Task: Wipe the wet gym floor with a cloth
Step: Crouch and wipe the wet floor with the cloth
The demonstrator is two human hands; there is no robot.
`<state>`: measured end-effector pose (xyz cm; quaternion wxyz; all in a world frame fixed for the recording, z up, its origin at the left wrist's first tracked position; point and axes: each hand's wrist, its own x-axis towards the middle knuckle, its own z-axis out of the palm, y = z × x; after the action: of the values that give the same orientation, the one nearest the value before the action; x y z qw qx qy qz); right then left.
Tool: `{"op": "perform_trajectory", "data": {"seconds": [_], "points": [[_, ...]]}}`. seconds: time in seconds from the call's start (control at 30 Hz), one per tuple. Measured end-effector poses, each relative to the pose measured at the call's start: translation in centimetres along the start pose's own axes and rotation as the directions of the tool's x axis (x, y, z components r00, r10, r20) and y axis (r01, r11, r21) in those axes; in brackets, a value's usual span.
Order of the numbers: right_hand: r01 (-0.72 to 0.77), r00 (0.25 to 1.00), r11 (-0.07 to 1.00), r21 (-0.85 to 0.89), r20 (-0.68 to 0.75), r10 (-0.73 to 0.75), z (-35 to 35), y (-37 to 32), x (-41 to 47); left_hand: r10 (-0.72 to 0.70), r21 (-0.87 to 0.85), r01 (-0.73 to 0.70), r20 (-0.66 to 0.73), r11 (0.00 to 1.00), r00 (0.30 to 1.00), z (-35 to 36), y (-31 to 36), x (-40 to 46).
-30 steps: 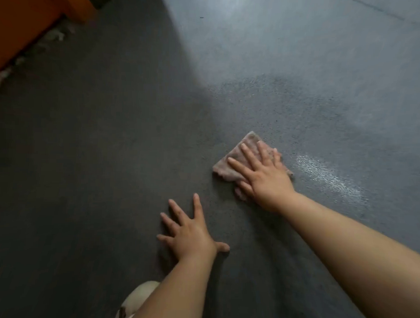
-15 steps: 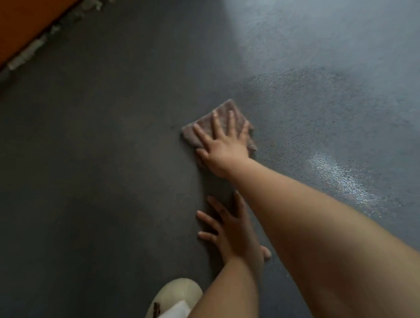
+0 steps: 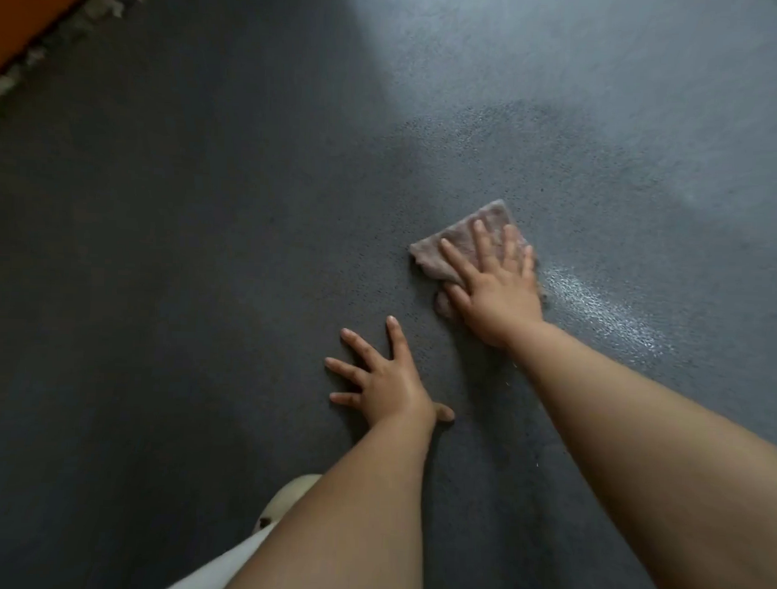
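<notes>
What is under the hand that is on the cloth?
The right hand lies flat on the pinkish cloth, which lies on the dark floor. The floor beneath the cloth is covered, so its wetness cannot be seen.

Floor (image 3: 202,287) open L & fwd; orange edge (image 3: 31,13), prob. debris (image 3: 101,9), blocks far-L corner.

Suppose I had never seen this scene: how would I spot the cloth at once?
Start with the dark speckled floor. Right of centre, the right hand presses flat on the cloth, a small pinkish-grey rag beside a shiny wet streak. It is the only fabric lying on the floor.
</notes>
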<state>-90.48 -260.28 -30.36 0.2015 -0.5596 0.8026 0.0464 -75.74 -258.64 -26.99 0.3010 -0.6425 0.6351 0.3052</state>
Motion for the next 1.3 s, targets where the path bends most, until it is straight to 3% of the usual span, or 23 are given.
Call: {"op": "perform_trajectory", "data": {"seconds": [0.1,0.2,0.27,0.37,0.43,0.53,0.63,0.73,0.83,0.93,1.03,1.17,1.3], "points": [[-0.281,0.959,0.957,0.069,-0.005,0.282,0.5,4.5,-3.3,0.016,-0.001,-0.016,-0.023,1.000,1.000,-0.1,-0.2,-0.2],[-0.472,0.881,0.870,0.145,0.044,0.471,0.6,2.9,-4.0,0.018,0.011,-0.018,-0.025,1.000,1.000,0.2,-0.2,-0.2],[-0.401,0.916,0.896,0.191,0.087,0.391,0.5,-0.4,-3.6,0.017,0.025,-0.016,-0.034,1.000,0.999,0.2,-0.3,-0.2],[-0.018,0.997,0.994,0.109,0.074,0.010,1.3,-4.2,-4.5,0.009,0.036,-0.007,-0.054,0.999,0.998,0.3,-0.5,-0.1],[0.086,0.994,0.995,0.050,0.060,-0.089,1.6,-3.6,-5.3,0.001,0.039,0.002,-0.074,0.999,0.997,0.3,-0.5,-0.1],[0.022,1.000,0.998,0.051,0.004,-0.023,1.9,-0.2,-6.6,-0.001,0.048,0.006,-0.103,0.999,0.995,0.4,-0.5,-0.5],[-0.191,0.980,0.975,0.118,-0.039,0.196,2.9,4.7,-9.4,0.033,0.080,-0.023,-0.124,0.997,0.992,0.6,-0.7,-0.9],[-0.425,0.897,0.888,0.178,-0.053,0.440,3.9,10.9,-13.3,0.224,0.151,-0.203,-0.142,0.968,0.964,1.0,-0.5,-1.8],[-0.672,0.716,0.696,0.253,-0.017,0.698,4.5,16.1,-17.3,0.443,0.206,-0.421,-0.075,0.883,0.893,1.6,1.2,-2.9],[-0.774,0.593,0.553,0.308,0.047,0.804,4.8,16.9,-19.5,0.541,0.148,-0.532,-0.022,0.834,0.841,2.8,4.1,-4.2],[-0.750,0.639,0.599,0.282,0.075,0.765,5.1,12.9,-20.1,0.639,0.123,-0.631,-0.042,0.766,0.768,4.4,6.7,-5.9],[-0.514,0.844,0.822,0.244,-0.025,0.535,7.8,6.0,-22.0,0.719,0.190,-0.697,-0.093,0.691,0.688,6.1,9.2,-7.2],[-0.371,0.922,0.906,0.205,-0.034,0.386,8.4,7.0,-22.7,0.732,0.232,-0.698,-0.116,0.677,0.671,7.2,11.8,-7.7]]}}
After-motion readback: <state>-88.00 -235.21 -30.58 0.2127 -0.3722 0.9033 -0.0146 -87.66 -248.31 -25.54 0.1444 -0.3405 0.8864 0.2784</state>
